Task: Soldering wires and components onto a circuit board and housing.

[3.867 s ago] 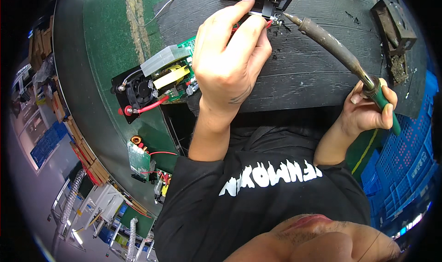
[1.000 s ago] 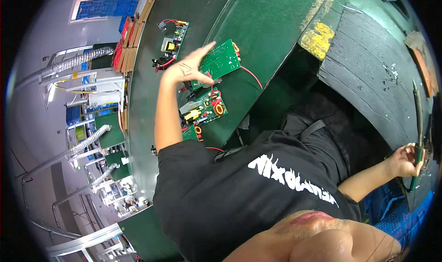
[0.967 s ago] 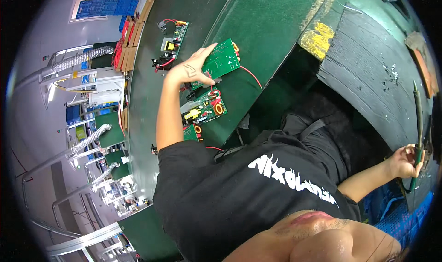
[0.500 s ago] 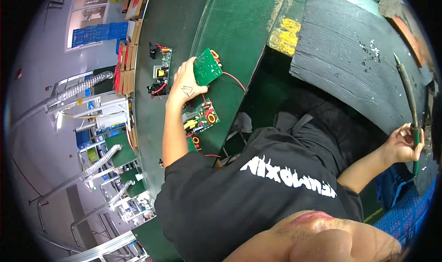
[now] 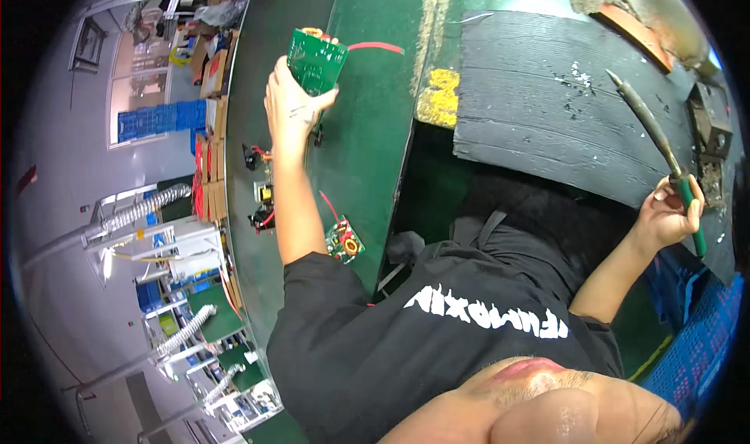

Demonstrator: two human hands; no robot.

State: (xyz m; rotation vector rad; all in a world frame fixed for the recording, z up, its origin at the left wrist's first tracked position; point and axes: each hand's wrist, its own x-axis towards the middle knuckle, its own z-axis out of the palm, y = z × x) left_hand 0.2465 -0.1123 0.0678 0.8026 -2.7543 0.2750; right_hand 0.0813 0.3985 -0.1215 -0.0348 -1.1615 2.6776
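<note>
My left hand [image 5: 293,108] grips a green circuit board [image 5: 319,63] by its edge, above the green bench top [image 5: 359,131]. The solder side of the board shows, and a copper coil peeks out at its far edge. From it a red wire [image 5: 376,47] sticks out to the right. In my right hand [image 5: 664,216] is a soldering iron [image 5: 647,124] with a green handle, its tip slanting up and left over a dark grey panel [image 5: 531,92]. Near my left forearm lie a board with a copper coil [image 5: 344,241] and another populated board [image 5: 263,192], partly hidden.
Solder scraps [image 5: 580,75] lie on the panel. Beyond my right hand sits a dark metal block [image 5: 709,120]; an orange strip [image 5: 637,36] is at the far right. A blue perforated basket [image 5: 695,358] stands beside me. Cardboard boxes [image 5: 211,159] line the bench's left side.
My left hand has carried the circuit board farther away, up in the picture. The iron in my right hand has shifted left, over the panel. The whole view has shifted somewhat.
</note>
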